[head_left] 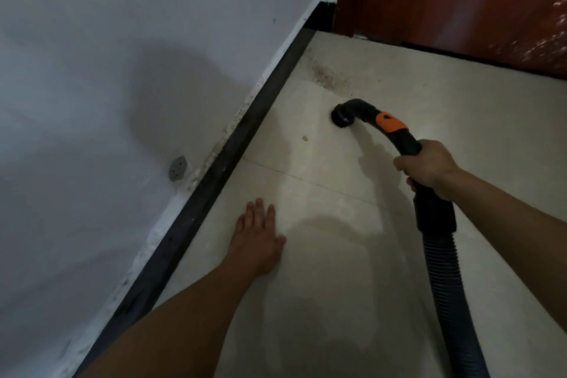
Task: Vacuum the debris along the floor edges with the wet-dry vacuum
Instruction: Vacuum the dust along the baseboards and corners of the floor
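The left hand (259, 236) is lying flat on the smooth pale floor (337, 255), fingers (260, 209) straight, holding nothing; it could slip if that tile is damp. The right hand (429, 167) is gripping the rigid handle (408, 144) above the ribbed black hose (445, 285). The round nozzle (342, 116) is standing apart from the dark baseboard (214, 169), likely missing the crumb (305, 138) and the gritty debris (325, 77) near the far corner.
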The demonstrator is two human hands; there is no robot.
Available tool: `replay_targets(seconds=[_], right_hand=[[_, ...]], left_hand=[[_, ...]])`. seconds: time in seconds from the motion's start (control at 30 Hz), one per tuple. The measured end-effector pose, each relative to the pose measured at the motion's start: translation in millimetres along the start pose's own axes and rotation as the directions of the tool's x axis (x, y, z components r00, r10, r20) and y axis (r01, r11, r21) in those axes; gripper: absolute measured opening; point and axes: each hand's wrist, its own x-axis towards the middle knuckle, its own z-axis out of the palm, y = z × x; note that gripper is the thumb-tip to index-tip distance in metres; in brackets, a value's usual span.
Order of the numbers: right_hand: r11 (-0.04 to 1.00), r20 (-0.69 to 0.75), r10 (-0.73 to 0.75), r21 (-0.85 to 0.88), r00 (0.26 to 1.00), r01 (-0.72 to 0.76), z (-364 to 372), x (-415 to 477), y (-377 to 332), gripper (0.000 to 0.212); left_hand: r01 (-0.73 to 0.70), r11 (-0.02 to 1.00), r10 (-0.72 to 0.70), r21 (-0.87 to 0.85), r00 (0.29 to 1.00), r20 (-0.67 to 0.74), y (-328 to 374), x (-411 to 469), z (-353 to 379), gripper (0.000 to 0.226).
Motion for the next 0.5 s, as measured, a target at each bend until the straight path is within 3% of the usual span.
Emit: replay_targets(seconds=[0.23,0.37,0.43,0.5], right_hand=[[0.963,0.179,-0.164,-0.182,0.97,0.197,28.8,-36.5,-10.8,0.018],[0.968,0.288,-0.164,-0.136,0.944,0.21,29.1,-64.8,5.0,0.018],[0.98,0.277,-0.131,-0.11,0.952,0.167,17.5,-69.9,19.0,0.015],[0.987,0.171,-0.099,-0.106,0.98,0.119,0.8,-70.2,35.5,0.014]], left_hand=[[-0.003,1.0,0.003,0.005,1.0,-0.008,-4.1,-0.6,2.8,0.072],[-0.005,1.0,0.005,0.008,0.999,-0.032,-4.9,-3.1,8.3,0.07],[-0.006,1.0,0.007,0.008,0.998,-0.055,-6.9,-4.4,9.8,0.07],[-0.015,1.0,0.016,0.004,0.995,-0.094,-7.8,-5.2,11.1,0.07]])
